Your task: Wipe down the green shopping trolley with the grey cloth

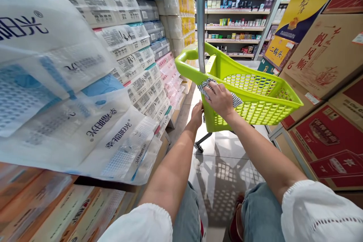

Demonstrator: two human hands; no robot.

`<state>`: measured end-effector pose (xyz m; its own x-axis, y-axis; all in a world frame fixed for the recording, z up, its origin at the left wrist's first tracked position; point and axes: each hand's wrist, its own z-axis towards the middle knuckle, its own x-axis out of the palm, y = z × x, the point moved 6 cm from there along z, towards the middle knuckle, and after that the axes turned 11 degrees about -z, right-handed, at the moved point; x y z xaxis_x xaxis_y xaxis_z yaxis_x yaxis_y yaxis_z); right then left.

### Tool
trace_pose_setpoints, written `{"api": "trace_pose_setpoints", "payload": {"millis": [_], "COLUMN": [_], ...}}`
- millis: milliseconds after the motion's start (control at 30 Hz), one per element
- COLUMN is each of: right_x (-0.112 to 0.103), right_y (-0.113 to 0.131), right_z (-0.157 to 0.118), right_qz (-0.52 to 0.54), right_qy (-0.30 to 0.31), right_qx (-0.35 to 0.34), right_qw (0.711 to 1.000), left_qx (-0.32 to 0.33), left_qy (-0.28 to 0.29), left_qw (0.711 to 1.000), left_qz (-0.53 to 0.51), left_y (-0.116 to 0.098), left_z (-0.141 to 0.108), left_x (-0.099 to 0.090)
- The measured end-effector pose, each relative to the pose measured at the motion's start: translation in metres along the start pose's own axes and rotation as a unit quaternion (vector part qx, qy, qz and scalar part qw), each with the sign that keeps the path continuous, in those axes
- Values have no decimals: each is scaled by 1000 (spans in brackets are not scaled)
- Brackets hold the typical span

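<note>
A lime-green plastic shopping basket cart [255, 104] on wheels stands in front of me, its perforated basket pointing to the right. My right hand [219, 99] presses a striped cloth [236, 99] against the cart's side, just below the rim near the metal pole [200, 19]. The fingers are bent over the cloth. Lower and to the left, my left hand [197, 113] touches the near end of the cart, with its fingertips partly hidden behind the green edge. A caster wheel [199, 147] shows beneath the cart.
Stacked tissue packs [136, 72] line the left side, with large plastic-wrapped packs [56, 83] close to me. Cardboard cartons [326, 53] and red boxes [331, 143] stand along the right. Shelves [235, 9] of small goods cross the far end. The tiled floor [227, 181] carries the cart's shadow.
</note>
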<state>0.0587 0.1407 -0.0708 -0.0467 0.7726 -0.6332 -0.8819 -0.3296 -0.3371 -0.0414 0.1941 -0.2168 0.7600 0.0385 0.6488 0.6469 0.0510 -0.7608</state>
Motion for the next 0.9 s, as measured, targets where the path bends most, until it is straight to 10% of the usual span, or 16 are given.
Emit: {"api": "trace_pose_setpoints", "payload": {"millis": [300,633,900], "right_x": [71,22,60], "right_y": [53,25,57], "right_z": [-75,-15,-63], "right_qz": [5,-20,-13], "right_qy": [109,61,137], "right_qx": [-173,-21,-101], "right_qw": [979,998,985], "left_qx": [2,13,7], "left_qy": [9,12,-25], "left_qw": [999,999,999], "left_qz": [-35,35,20], "left_y": [-7,-12,-9], "left_z": [13,11,18], "left_x": [-4,-1,-10]}}
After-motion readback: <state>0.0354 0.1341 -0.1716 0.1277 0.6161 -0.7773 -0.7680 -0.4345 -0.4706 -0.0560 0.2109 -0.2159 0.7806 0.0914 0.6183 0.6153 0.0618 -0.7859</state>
